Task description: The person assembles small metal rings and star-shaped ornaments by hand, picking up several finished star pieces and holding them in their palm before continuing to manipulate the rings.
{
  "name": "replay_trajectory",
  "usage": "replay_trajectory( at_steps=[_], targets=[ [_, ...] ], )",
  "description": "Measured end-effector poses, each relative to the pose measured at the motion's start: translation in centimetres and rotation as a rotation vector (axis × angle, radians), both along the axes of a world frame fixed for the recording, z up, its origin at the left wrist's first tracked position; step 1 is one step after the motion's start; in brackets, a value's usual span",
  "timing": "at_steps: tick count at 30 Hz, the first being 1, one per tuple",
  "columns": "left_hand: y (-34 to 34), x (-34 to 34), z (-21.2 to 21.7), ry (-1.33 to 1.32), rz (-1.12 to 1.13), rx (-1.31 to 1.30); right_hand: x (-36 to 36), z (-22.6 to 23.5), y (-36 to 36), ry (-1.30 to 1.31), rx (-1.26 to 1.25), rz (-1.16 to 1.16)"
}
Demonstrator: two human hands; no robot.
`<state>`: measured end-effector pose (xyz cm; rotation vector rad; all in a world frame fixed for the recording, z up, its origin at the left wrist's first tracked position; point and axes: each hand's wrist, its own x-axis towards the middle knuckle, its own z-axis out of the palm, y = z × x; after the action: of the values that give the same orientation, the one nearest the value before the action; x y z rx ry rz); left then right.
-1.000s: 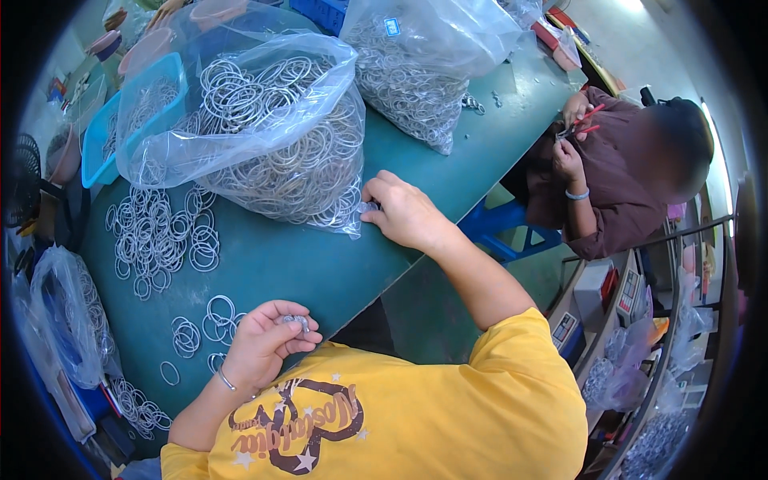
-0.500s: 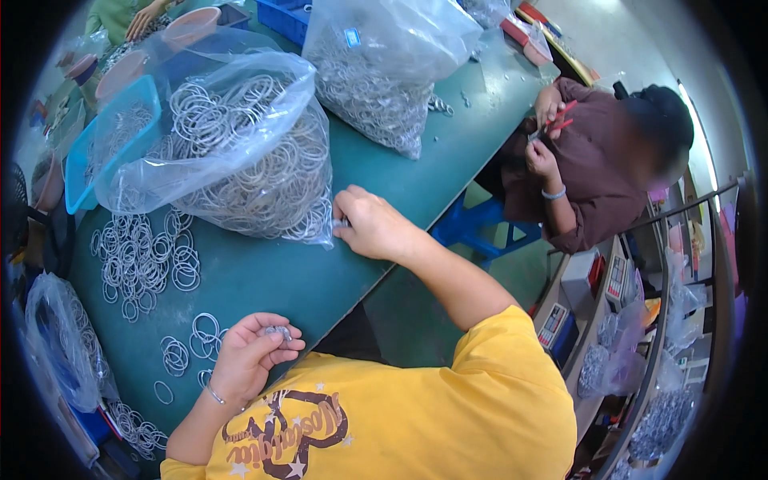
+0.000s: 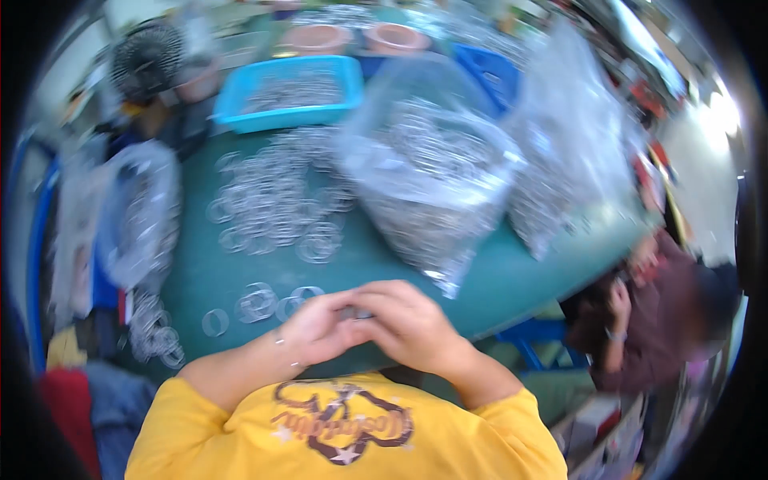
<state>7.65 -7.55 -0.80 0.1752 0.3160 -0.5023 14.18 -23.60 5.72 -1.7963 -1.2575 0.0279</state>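
Note:
My left hand (image 3: 320, 326) and my right hand (image 3: 406, 322) are brought together in front of my yellow shirt, at the near edge of the green table (image 3: 416, 282). Their fingers are curled and overlap. A small grey metal piece (image 3: 362, 314) shows between them, mostly hidden and blurred, so its kind cannot be made out. Just beyond my left hand lie a few loose metal rings (image 3: 258, 302). A larger heap of silvery rings (image 3: 276, 192) spreads farther back. To its right stands an open clear plastic bag (image 3: 436, 192) full of rings.
Behind the heap sits a light-blue tray (image 3: 232, 122) of metal parts. A second clear bag (image 3: 560, 136) stands at the right. Another bag (image 3: 138, 216) is at the left, near a black fan (image 3: 148, 58). A person in a brown shirt (image 3: 652, 320) works at the right edge.
My right hand has come away from the ring bag's corner to meet my left hand. The view has turned left, shifting the bags and the other person rightward.

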Motion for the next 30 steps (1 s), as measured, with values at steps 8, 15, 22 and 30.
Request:
replay_trajectory(
  at_steps=[8, 15, 22, 30],
  targets=[
    [7.7, 1.6, 4.0, -0.074, 0.579, -0.128, -0.8, -3.5, 1.2, -0.008, 0.232, -0.275],
    [11.3, 3.9, 5.0, -0.118, 0.802, -0.048, -1.2, -6.9, 1.1, 0.01, 0.212, -0.363],
    [12.1, 3.5, 5.1, -0.235, 0.84, -0.114, -1.0, -7.1, 1.3, 0.054, 0.197, -0.341],
    [12.8, 2.2, 5.8, -0.289, 0.886, -0.102, -1.1, -7.1, 1.4, 0.071, 0.173, -0.335]
  ],
)
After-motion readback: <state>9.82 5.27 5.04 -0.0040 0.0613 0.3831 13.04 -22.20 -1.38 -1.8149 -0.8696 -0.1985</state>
